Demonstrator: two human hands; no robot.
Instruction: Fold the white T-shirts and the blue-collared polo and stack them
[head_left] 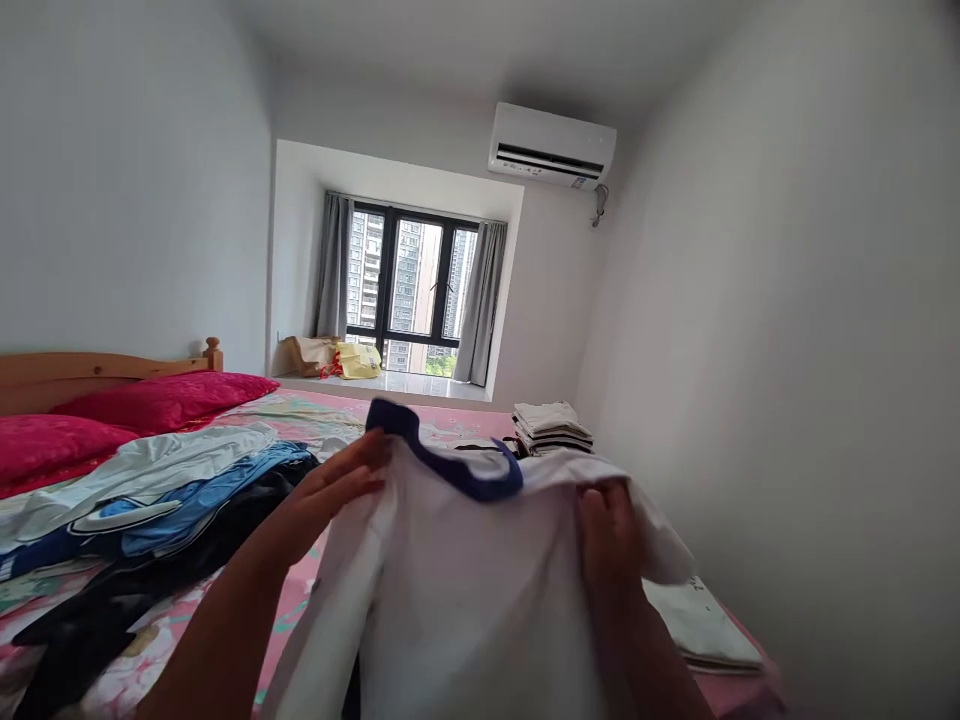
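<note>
A white shirt with a navy collar (480,590) hangs spread between my two hands above the bed. My left hand (356,475) grips it near the collar on the left side. On the other side, my right hand (611,525) is closed on the cloth by the shoulder, and a sleeve droops beyond it. Both hands are a little blurred. The shirt's lower part runs out of the bottom of the view and hides the bed behind it.
Loose clothes (187,510) in white, blue and black lie across the bed (292,610) at left, near red pillows (165,400). A folded stack (553,428) stands at the far right; another folded garment (705,625) lies nearer, beside the wall. Bags (358,360) rest on the windowsill.
</note>
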